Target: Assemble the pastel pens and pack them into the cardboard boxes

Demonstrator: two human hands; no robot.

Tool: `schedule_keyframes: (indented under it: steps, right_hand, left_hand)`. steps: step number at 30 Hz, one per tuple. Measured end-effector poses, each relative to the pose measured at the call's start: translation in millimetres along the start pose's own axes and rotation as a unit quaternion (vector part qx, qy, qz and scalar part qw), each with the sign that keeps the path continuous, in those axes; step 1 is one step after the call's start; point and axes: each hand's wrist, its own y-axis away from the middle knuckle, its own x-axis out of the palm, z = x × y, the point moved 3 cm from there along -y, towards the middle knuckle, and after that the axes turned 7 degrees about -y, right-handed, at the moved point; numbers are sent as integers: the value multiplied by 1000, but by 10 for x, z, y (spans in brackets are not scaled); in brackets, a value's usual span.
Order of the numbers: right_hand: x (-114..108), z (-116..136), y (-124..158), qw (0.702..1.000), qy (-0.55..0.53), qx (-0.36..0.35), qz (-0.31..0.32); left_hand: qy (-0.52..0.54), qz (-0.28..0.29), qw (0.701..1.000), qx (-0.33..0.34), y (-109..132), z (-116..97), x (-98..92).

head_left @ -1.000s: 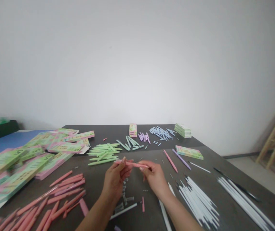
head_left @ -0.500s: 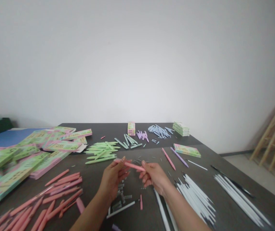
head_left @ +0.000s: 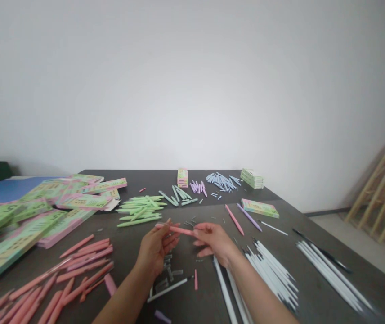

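A pink pen (head_left: 181,231) is held level between my two hands above the middle of the dark table. Its left end lies in my left hand (head_left: 158,245), pinched between thumb and fingers. At the pen's right end, the thumb and fingertips of my right hand (head_left: 212,240) close on it, the other fingers spread. Below the hands lie clear small parts (head_left: 169,274), a white refill with a dark tip (head_left: 170,289) and a small pink piece (head_left: 195,279). Many pink pen barrels (head_left: 81,270) are heaped at the left front.
Green barrels (head_left: 140,209) lie beyond my left hand, with cartons (head_left: 91,202) piled at the left. White refills (head_left: 273,274) lie to the right. Farther back are blue parts (head_left: 222,181), purple parts (head_left: 198,187) and a flat box (head_left: 260,208).
The fingers of my right hand have spread somewhat at the pen's right end. The whole view has shifted slightly; the pen stays between both hands.
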Motion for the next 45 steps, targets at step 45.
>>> schedule_keyframes:
  steps: [45]
  right_hand:
    - [-581,499,89,974,194,-117,-27]
  left_hand:
    - [-194,14,970,144,-29,-140,18]
